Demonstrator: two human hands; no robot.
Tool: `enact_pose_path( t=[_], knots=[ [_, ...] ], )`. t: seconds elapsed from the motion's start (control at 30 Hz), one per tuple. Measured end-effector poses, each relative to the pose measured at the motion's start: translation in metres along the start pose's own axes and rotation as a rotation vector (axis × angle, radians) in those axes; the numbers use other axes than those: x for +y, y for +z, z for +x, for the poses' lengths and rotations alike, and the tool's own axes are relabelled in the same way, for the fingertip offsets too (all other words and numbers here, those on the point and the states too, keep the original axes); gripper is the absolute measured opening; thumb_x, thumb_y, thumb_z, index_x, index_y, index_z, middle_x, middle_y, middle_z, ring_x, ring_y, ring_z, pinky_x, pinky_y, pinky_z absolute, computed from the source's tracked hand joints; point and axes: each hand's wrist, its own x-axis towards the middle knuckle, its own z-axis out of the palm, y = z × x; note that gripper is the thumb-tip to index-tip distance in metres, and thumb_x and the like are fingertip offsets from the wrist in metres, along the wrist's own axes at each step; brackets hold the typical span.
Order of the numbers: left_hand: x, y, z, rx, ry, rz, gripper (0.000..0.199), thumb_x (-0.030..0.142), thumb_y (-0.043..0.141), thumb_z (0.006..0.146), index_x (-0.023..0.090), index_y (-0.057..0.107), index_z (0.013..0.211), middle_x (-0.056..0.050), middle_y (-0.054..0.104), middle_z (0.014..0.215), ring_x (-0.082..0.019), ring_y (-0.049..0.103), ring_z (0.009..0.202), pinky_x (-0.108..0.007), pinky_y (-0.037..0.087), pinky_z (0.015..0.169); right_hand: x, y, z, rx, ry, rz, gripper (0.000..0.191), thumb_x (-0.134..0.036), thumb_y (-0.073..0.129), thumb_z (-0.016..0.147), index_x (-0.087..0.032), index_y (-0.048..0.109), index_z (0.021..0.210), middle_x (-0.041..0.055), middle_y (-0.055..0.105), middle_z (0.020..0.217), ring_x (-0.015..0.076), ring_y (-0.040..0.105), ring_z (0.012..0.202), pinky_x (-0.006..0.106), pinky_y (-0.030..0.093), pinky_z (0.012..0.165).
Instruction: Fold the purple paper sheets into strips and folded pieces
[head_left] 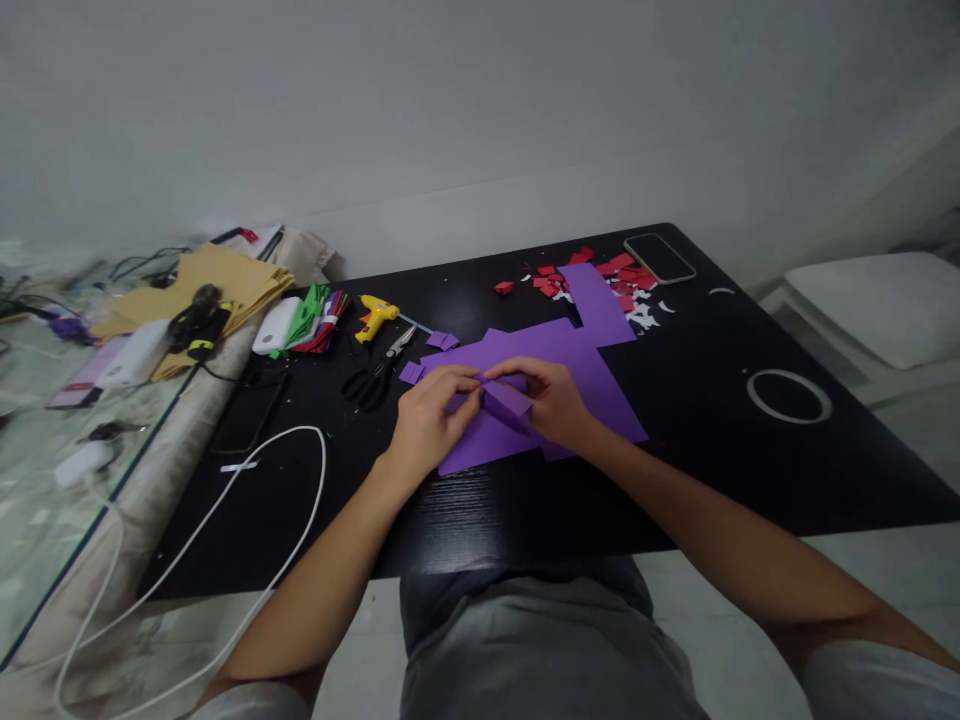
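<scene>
Between my two hands is a folded piece of purple paper (510, 402), held just above larger purple sheets (592, 375) lying on the black table. My left hand (437, 412) pinches its left end between thumb and fingers. On the other side, my right hand (551, 400) grips the same piece, fingertips meeting those of the left. Small folded purple pieces (442, 341) lie just beyond my left hand. Black-handled scissors (379, 370) rest to the left of them, and a yellow glue gun (376, 317) lies behind the scissors.
Red paper scraps (551, 280), white scraps (643, 312) and a phone (660, 258) sit at the back right. A tape-like ring (789, 396) lies at right. A white cable (319, 480) loops over the left edge. Bundled coloured sheets (311, 318) and brown envelopes (217, 285) are at left.
</scene>
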Motion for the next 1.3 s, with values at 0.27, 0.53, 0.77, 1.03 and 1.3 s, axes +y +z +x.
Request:
enact_pose_path(
  t=[0.27,0.53,0.77,1.03,1.3],
  knots=[
    [0.0009,-0.0004,0.0012,0.005,-0.021,-0.017,0.006,0.016,0.067,0.096,0.019,0.072,0.096,-0.008,0.081,0.103,-0.020,0.078,0.098,-0.034,0.062,0.087,-0.0054,-0.0013,0.0011,-0.005,-0.083,-0.039,0.012,-0.028,0.072,0.093,-0.028,0.081,0.100,0.0042,0.082,0.103,0.0232,0.076,0.097,0.040,0.059,0.090],
    [-0.0008,-0.0002,0.0010,0.007,-0.036,-0.037,0.007,0.013,0.071,0.092,0.019,0.072,0.093,-0.008,0.081,0.103,-0.020,0.078,0.095,-0.034,0.062,0.085,-0.0090,-0.0023,0.0022,-0.009,-0.079,-0.100,0.013,-0.025,0.070,0.092,-0.026,0.081,0.099,0.0049,0.083,0.101,0.0235,0.077,0.095,0.040,0.059,0.088],
    [-0.0001,-0.0008,0.0019,0.018,-0.030,-0.067,0.008,0.011,0.072,0.090,0.019,0.072,0.091,-0.007,0.080,0.101,-0.019,0.077,0.092,-0.033,0.061,0.084,-0.0075,-0.0024,0.0023,-0.023,-0.088,-0.095,0.013,-0.029,0.069,0.095,-0.026,0.081,0.101,0.0052,0.082,0.099,0.0236,0.077,0.093,0.040,0.059,0.086],
    [-0.0019,-0.0022,0.0000,-0.010,-0.043,-0.078,0.004,0.018,0.072,0.093,0.020,0.071,0.091,-0.008,0.081,0.102,-0.020,0.077,0.093,-0.034,0.061,0.083,-0.0057,-0.0029,0.0036,-0.034,-0.060,-0.068,0.013,-0.033,0.071,0.095,-0.027,0.082,0.099,0.0036,0.082,0.097,0.0215,0.076,0.086,0.037,0.060,0.080],
    [0.0009,-0.0006,0.0012,0.033,-0.185,-0.202,0.005,0.020,0.074,0.090,0.020,0.074,0.085,-0.007,0.081,0.100,-0.019,0.078,0.090,-0.032,0.063,0.078,-0.0076,-0.0039,0.0041,-0.032,0.028,-0.049,0.020,-0.044,0.073,0.094,-0.027,0.081,0.100,0.0035,0.081,0.096,0.0209,0.076,0.083,0.036,0.062,0.078]
  ],
)
